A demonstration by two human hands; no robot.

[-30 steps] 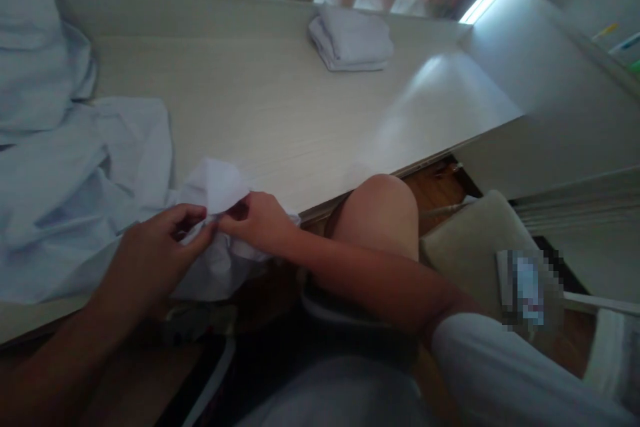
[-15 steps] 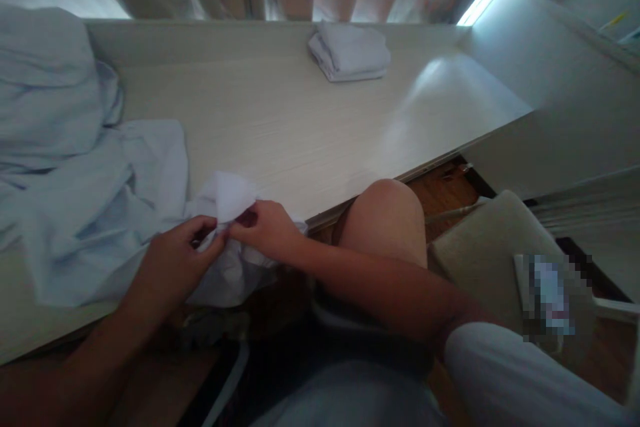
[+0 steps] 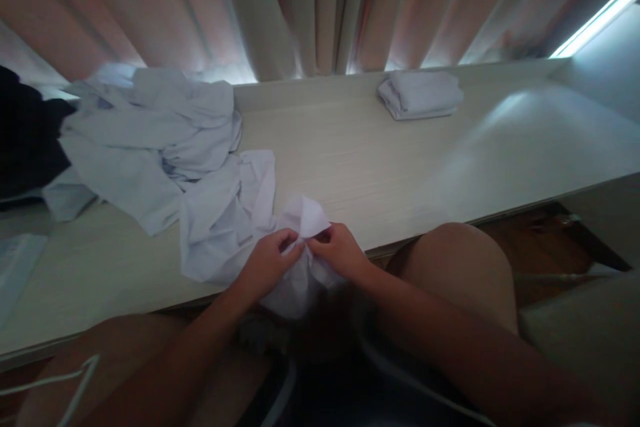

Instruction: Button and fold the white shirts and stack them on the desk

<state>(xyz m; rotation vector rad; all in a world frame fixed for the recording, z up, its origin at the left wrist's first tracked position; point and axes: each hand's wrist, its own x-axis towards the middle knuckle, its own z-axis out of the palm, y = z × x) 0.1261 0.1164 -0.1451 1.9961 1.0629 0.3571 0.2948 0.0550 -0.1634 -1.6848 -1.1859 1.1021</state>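
A white shirt [image 3: 225, 233] lies crumpled over the near edge of the pale table [image 3: 340, 160], part of it hanging down over the edge. My left hand [image 3: 270, 263] pinches the cloth between thumb and fingers. Close against it, my right hand [image 3: 340, 250] grips the same spot, fingertips almost meeting those of the left. A stiff, collar-like flap of the shirt stands up just above the fingers. Whatever small part sits between the fingertips is hidden.
Behind the shirt on the left is a heap of white cloth [image 3: 150, 120], beside a black bundle [image 3: 30, 133]. A folded white cloth [image 3: 423, 95] rests near the curtain [image 3: 325, 13]. My bare knee [image 3: 457, 273] is at the table edge, by a beige seat [image 3: 585, 327].
The view has swung left, so the black bundle now shows and the table things appear farther right. Both hands keep their pinch on the shirt.
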